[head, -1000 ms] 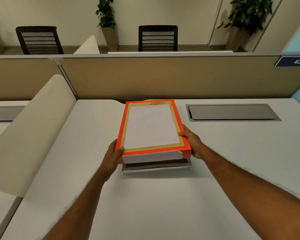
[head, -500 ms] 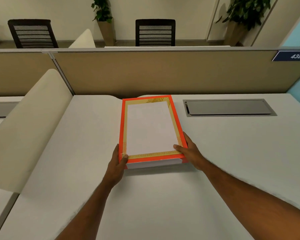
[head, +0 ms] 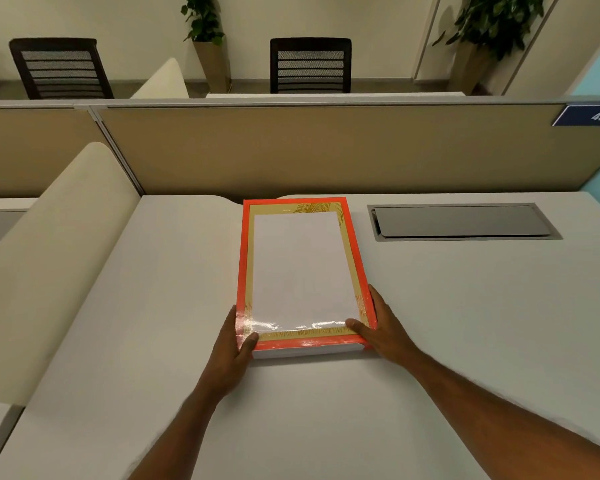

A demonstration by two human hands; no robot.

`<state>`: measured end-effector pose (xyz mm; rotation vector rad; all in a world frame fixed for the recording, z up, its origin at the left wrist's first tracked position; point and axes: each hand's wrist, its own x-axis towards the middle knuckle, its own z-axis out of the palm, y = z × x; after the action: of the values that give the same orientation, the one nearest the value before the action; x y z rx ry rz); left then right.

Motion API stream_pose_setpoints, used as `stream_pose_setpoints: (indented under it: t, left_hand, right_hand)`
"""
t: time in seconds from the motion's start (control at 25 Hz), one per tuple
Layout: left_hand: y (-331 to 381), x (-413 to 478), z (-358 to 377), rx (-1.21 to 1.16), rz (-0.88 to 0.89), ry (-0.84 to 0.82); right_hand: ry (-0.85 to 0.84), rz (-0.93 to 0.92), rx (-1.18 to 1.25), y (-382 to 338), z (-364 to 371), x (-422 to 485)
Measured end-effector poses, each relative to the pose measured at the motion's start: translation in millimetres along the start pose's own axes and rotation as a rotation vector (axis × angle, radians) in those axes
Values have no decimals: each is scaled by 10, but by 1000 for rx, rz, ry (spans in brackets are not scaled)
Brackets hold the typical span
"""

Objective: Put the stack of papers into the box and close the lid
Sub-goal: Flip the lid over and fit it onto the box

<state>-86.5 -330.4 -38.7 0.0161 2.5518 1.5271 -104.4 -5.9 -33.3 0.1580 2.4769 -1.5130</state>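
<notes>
The box's lid (head: 300, 268), orange-rimmed with a gold border and a white middle, lies flat on top of the box in the middle of the white desk (head: 465, 306). Only a thin white strip of the box (head: 305, 351) shows under the lid's near edge. The stack of papers is hidden. My left hand (head: 234, 341) grips the lid's near left corner, thumb on top. On the near right corner rests my right hand (head: 378, 323), thumb pressing down on the lid.
A grey cable hatch (head: 461, 221) is set into the desk right of the box. A tan partition (head: 291, 150) stands behind the desk, and a cream curved divider (head: 49, 254) rises on the left. Chairs and potted plants lie beyond.
The lid, held raised over the box a second ago, has come down and now sits fully on it. Both hands stayed on the near corners.
</notes>
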Motion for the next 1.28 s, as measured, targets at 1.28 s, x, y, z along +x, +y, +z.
stream_pose_setpoints:
  t: [1.28]
  left_hand:
    - [592, 2085, -47, 831, 169, -61]
  right_hand:
    - [108, -118, -664, -663, -96, 1613]
